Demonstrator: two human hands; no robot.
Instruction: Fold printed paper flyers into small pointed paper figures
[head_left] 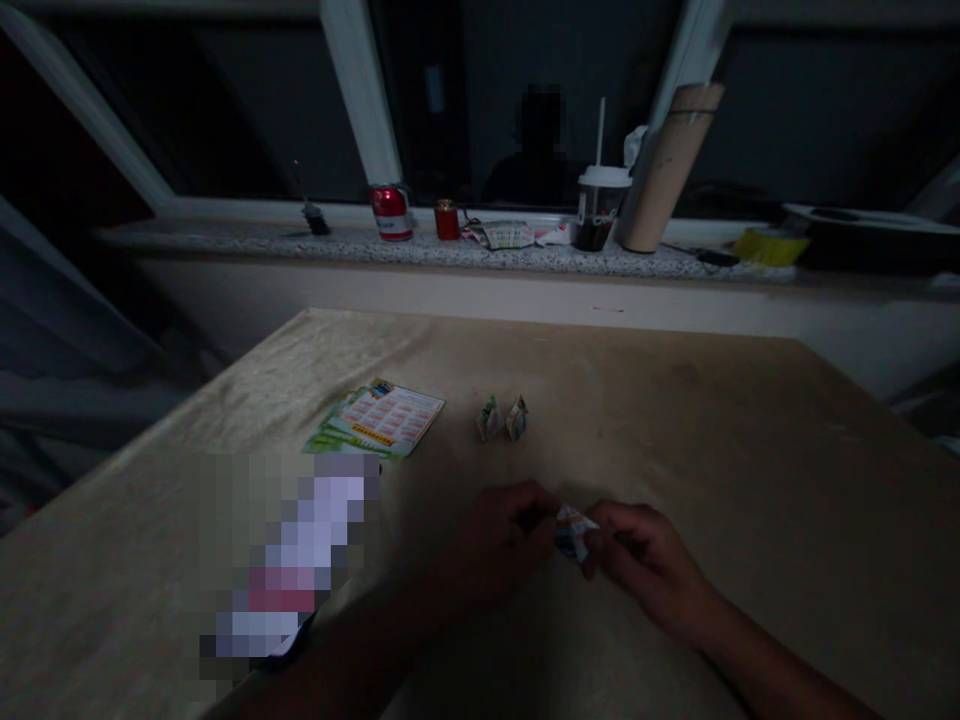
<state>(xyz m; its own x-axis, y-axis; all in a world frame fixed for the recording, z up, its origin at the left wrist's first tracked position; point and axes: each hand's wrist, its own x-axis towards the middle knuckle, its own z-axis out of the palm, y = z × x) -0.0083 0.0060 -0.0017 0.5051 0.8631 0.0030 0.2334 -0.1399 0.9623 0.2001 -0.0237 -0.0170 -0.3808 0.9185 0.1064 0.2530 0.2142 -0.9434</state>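
Between my two hands is a small piece of folded printed paper (pixel 574 533), pointed at its corners. My left hand (pixel 510 530) pinches its left edge. My right hand (pixel 637 555) grips the right side with thumb and fingers. Beyond the hands, two small folded paper pieces stand side by side on the table, one greenish folded piece (pixel 489 420) and one paler folded piece (pixel 517 419). A fanned stack of printed leaflets (pixel 394 415) lies to their left. Dim light hides the finer folds.
A blurred-out phone-like object (pixel 307 550) lies left of my left arm on the cloth-covered table (pixel 675 400). Along the granite windowsill (pixel 337 245) stand a red can (pixel 391 212), a small red jar (pixel 446 220), a lidded cup with straw (pixel 598 208) and a tall tan cylinder (pixel 673 170).
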